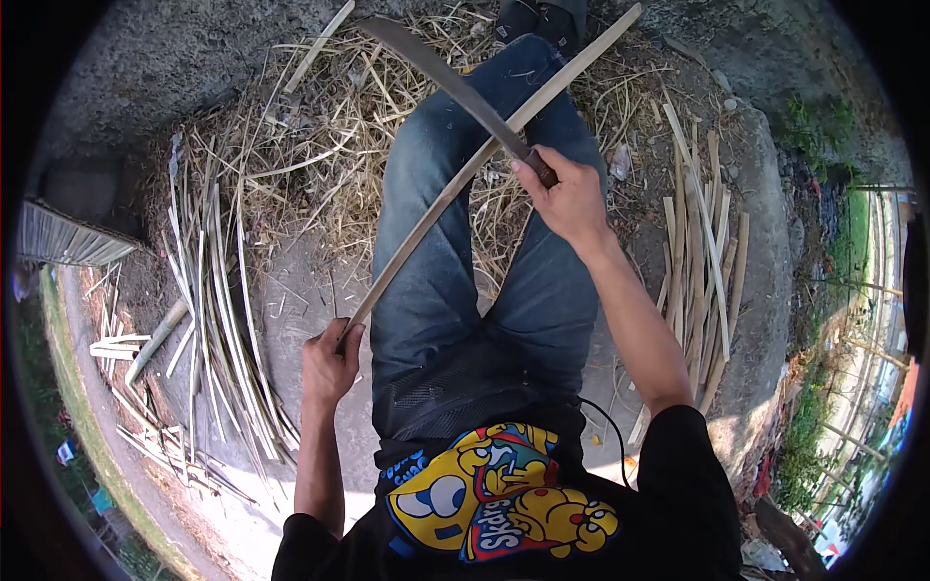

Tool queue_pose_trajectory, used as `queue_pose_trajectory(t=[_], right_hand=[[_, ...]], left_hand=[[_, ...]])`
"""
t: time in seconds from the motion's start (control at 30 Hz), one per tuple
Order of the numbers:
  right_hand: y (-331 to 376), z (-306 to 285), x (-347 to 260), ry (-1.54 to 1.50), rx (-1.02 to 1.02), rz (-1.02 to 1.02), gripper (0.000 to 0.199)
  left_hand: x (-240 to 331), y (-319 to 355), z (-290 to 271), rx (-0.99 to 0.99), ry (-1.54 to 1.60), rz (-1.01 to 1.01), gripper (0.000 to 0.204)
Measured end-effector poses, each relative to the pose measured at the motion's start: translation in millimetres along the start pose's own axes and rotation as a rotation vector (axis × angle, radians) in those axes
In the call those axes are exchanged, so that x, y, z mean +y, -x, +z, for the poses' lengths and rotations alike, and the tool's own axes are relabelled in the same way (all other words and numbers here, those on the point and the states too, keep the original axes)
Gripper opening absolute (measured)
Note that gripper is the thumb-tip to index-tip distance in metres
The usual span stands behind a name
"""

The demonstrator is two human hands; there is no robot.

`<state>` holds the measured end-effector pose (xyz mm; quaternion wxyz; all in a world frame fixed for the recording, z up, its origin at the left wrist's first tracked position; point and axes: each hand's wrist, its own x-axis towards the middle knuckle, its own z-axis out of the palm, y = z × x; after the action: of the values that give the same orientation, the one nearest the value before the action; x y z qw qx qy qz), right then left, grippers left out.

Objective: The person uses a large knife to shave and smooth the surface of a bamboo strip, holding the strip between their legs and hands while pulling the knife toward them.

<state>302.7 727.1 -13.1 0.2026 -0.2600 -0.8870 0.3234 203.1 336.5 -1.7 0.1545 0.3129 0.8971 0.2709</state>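
My left hand (329, 364) is closed round the lower end of a long, flat bamboo strip (424, 225). The strip slants up to the right across my jeans, its far end beyond my knees. In my right hand (570, 198) is a machete (455, 85), gripped by its dark handle. Its long blade points up and to the left and crosses the strip just ahead of the handle. Whether the edge touches the strip or only passes over it, I cannot tell.
Thin bamboo strips (218, 290) lie in a pile on the left. Wider bamboo strips (696, 242) are stacked on the right. Shavings (320, 165) litter the ground around my legs. Farther left is a short bamboo pole (158, 339). A rough grey wall (174, 68) rises beyond.
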Motion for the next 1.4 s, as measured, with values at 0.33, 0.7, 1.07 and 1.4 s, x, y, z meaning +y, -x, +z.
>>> queue_pose_trajectory(t=[0.33, 0.7, 1.07, 1.4], right_hand=[[-15, -28, 34, 0.179, 0.165, -0.13, 0.044], [35, -2, -20, 0.285, -0.121, -0.285, 0.05], [-34, -59, 44, 0.265, 0.229, -0.116, 0.051], [65, 12, -19, 0.219, -0.061, -0.527, 0.047]], left_hand=[[-66, 56, -9, 0.019, -0.166, -0.013, 0.011], [-94, 59, 0, 0.136, -0.196, 0.101, 0.007], [-135, 70, 9, -0.032, -0.16, 0.033, 0.03], [-139, 59, 12, -0.067, -0.082, -0.052, 0.033]])
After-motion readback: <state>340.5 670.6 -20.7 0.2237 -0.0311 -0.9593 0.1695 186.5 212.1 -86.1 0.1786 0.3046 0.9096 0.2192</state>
